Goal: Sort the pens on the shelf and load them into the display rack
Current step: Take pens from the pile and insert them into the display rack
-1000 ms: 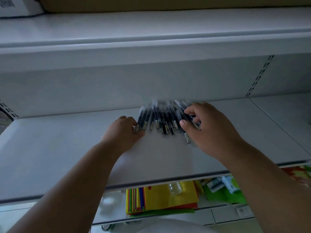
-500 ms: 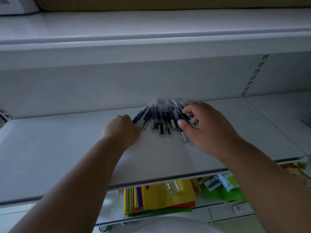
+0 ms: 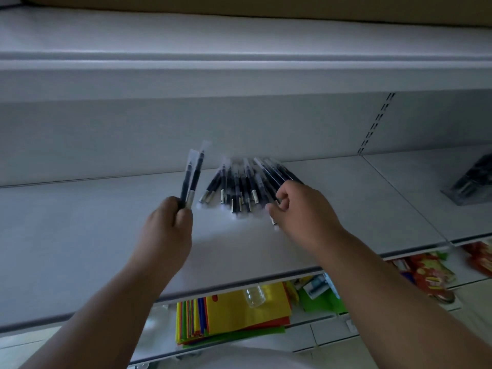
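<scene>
Landmark: the fan of pens (image 3: 239,187) lying on the white shelf (image 3: 80,235), near the back wall.

Item 1, left of the fan: left hand (image 3: 170,222), fingers curled round the lower ends of two pens (image 3: 192,179), which are held nearly upright, lifted off the shelf and apart from the pile. Each appears to sit in a clear sleeve.

Item 2, the fan itself: about a dozen dark pens in clear sleeves, spread and overlapping, capped ends toward the person.

Item 3, right edge of the fan: right hand (image 3: 300,209), fingers bent and pinching at the rightmost pens; one pen end shows just below its fingers. Whether a pen is truly gripped I cannot tell, for the fingertips cover the contact.

Item 4, far right of the fan, well apart: a dark object (image 3: 471,185) on the next shelf section, possibly the display rack; cut by the frame edge and too dim to identify.

Item 5, below the fan: coloured folders (image 3: 234,315) and packets on a lower shelf.

Risks, as judged: the slick sleeves may let the two held pens slide through a light grip; dragging one pen from the overlapped fan may scatter its neighbours toward the shelf's front lip.

Obscured: pen colours and markings, so any sorting criterion is unreadable; the fan's far ends are blurred.
</scene>
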The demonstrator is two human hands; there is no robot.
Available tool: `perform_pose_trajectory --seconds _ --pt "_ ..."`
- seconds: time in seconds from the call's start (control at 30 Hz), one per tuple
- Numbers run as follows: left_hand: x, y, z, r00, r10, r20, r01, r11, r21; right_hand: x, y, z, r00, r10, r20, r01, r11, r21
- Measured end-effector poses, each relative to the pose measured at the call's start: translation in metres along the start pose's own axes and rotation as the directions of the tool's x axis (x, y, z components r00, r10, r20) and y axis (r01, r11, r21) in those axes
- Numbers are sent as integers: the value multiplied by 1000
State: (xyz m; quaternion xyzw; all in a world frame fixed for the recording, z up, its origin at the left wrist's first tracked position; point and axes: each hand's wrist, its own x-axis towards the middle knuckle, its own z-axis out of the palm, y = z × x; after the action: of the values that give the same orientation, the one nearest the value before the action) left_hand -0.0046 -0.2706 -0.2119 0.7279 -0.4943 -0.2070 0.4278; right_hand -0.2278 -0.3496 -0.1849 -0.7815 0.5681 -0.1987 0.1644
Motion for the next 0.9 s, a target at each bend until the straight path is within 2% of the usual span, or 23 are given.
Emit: perform_pose_trajectory --seconds 0.1,0.17,0.27,0.37,0.47,0.57,0.7,0.77,0.9 --pt "-23 8 4 996 -22 84 50 934 -354 2 0 11 996 79 34 -75 992 -101" --pt "-32 12 3 991 10 135 52 893 -447 1 0 16 994 95 47 -89 989 -117" --pt "-37 16 -3 988 63 143 11 886 -464 1 0 19 994 99 50 -93 991 -99" --pt "-38 19 -6 992 35 125 26 891 -453 2 0 19 994 93 52 -89 993 -75" --pt "-40 23 0 990 -31 138 95 868 -487 -2 1 11 992 99 81 -108 986 124" --pt "-42 33 13 969 -129 209 224 813 -538 -9 5 -5 990 117 79 -140 887 440" --pt "-44 53 38 940 -147 308 307 756 -578 -24 16 -39 980 190 56 -170 664 728" --pt "-49 65 56 928 -127 350 317 763 -563 -37 27 -58 981 194 13 -136 639 757" --pt "-66 95 99 907 -86 412 299 820 -488 -73 59 -98 961 204 -186 -21 727 686"
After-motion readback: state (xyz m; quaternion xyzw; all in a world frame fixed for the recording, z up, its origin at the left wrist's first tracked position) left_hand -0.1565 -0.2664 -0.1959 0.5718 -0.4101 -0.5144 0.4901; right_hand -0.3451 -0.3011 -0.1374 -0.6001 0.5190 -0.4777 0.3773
